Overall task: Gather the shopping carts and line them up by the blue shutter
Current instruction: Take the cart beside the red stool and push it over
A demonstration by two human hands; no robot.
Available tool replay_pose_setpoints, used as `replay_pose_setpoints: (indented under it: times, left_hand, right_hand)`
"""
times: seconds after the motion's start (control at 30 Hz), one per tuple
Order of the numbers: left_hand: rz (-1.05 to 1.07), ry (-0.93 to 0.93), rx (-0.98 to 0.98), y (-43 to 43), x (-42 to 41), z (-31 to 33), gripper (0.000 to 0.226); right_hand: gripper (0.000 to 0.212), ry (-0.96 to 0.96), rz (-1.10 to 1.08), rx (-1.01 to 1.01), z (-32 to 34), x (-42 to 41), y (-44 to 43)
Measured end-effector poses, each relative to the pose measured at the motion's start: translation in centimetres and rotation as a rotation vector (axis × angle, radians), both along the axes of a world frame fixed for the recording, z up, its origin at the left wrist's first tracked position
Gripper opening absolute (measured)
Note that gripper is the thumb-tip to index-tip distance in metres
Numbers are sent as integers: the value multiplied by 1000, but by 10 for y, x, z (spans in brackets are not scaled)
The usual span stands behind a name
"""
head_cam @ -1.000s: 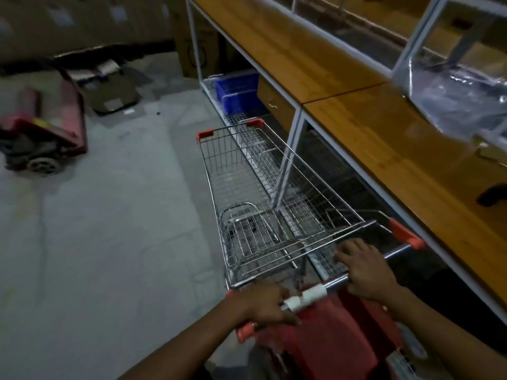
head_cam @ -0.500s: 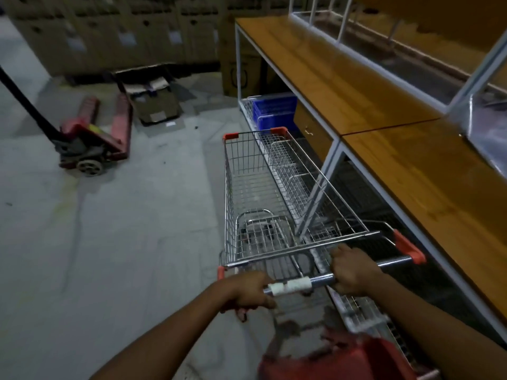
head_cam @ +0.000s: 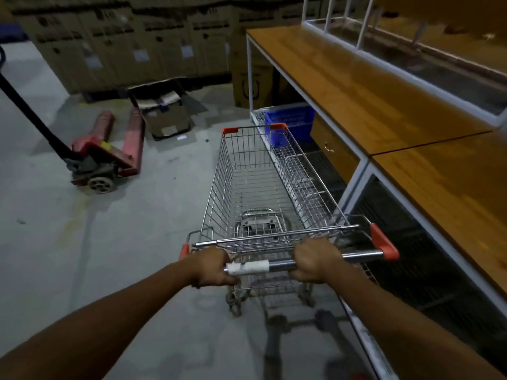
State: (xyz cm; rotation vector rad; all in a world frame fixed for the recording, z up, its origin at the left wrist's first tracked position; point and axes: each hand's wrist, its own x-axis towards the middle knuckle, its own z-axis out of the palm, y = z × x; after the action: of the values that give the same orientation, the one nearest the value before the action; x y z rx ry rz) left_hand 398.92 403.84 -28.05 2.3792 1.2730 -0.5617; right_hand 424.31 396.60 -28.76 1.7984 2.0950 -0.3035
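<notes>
1. Cartons [head_cam: 123, 42] stood stacked in a brown wall across the far end of the grey floor [head_cam: 68, 242]; no blue shutter was in view.
2. Along the right ran a long wooden counter [head_cam: 384, 91] on a white metal frame, with wire shelving and a blue crate [head_cam: 290, 122] beneath it.
3. A red pallet jack [head_cam: 109, 157] sat ahead on the left, its black tow bar slanting off toward the left edge, with an open carton [head_cam: 164, 119] just beyond its forks.
4. The shopping cart [head_cam: 255, 182], empty, pointed ahead between the jack and the counter, its right side running just beside the counter's frame.
5. The left hand [head_cam: 211, 267] and the right hand [head_cam: 315, 260] were each clenched round the cart's handle bar [head_cam: 279, 266], one to each side of a white tape wrap [head_cam: 247, 267].
6. Likely trouble: drifting right could snag the cart's rim or wheel on a white frame leg, and overcorrecting left could run its nose into the jack or the carton; the dim light would make both gaps harder to judge.
7. Writing: the cartons carried dark print and pale labels, all too blurred to read; a box [head_cam: 251, 78] at the counter's end bore a U-shaped mark; no brand was legible on the cart.
</notes>
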Motion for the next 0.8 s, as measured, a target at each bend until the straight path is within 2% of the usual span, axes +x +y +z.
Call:
replay_pose_setpoints:
  times: [0.17,0.3,0.4,0.5,0.63,0.8]
  left_hand:
    - [17,26,108,66,-14,-8,64]
    - [-7,2,103,110,-25,-9,83]
    - [-21,-23,84,141,-38,-11,82]
    - [-11,-27,84,167,-44,-12,82]
    - [38,-64,86,199,-54,-10,80]
    - [98,-102,80,235,-88,-9,87]
  right_hand:
    - [45,81,-45,89,-5,-9,65]
    - [52,163,36,88,-3,2,109]
    - [62,9,104,40,4,23,135]
    - [67,-114,66,36,3,24,161]
    - [63,-111,15,34,7,8,204]
    - [78,-64,54,84,7,-16,260]
